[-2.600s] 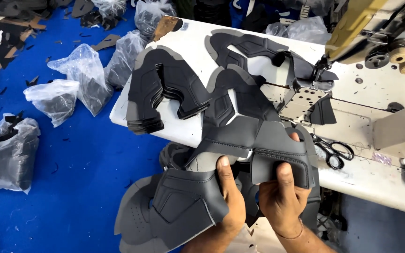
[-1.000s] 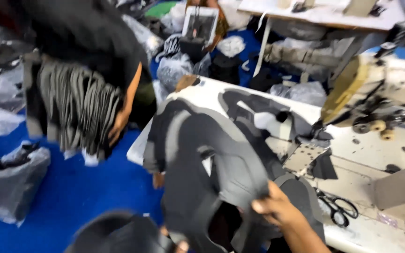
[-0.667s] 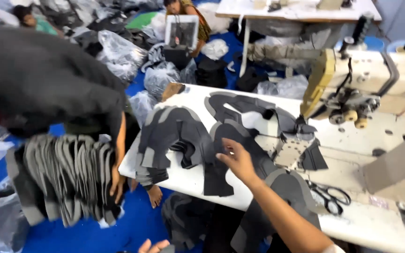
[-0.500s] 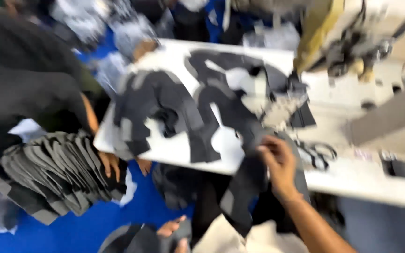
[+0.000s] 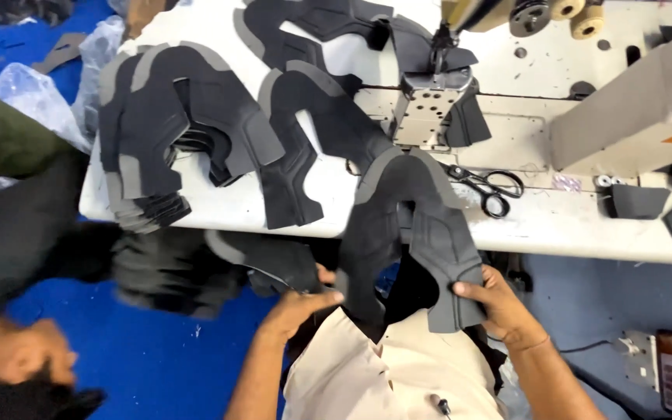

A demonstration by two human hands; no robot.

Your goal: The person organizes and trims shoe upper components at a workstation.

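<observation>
Grey-and-black padded material fills the near middle of the view: a curved, horseshoe-shaped shoe upper piece [image 5: 410, 233] hangs off the near edge of the white worktable [image 5: 554, 225], its arch toward the far side and its two legs pointing back at the person. Its long axis runs near to far, tilted slightly leftward at the far end.

The right hand [image 5: 499, 303] grasps the end of the right leg, thumb on top of the grey panel and fingers curled beneath. The left hand [image 5: 301, 299] pinches the inner edge of the left leg with fingertips closed on it; just left of it, touching or nearly so, lies another dark piece [image 5: 262, 260] below the table edge, and I cannot tell whether the left hand also holds that one. Both hands sit at the near ends of the piece, the right one lower and closer to the body, so the piece extends away from both hands toward the table.

On the table to the far left rests a stack of similar pieces [image 5: 165, 132], with a single one [image 5: 305, 148] just beside it. Black-handled scissors [image 5: 488, 187] lie right of the held piece's arch, near but apart. Further back sits the sewing machine bed [image 5: 429, 105]. At the left edge another person's dark sleeve [image 5: 9, 202] shows, blurred.
</observation>
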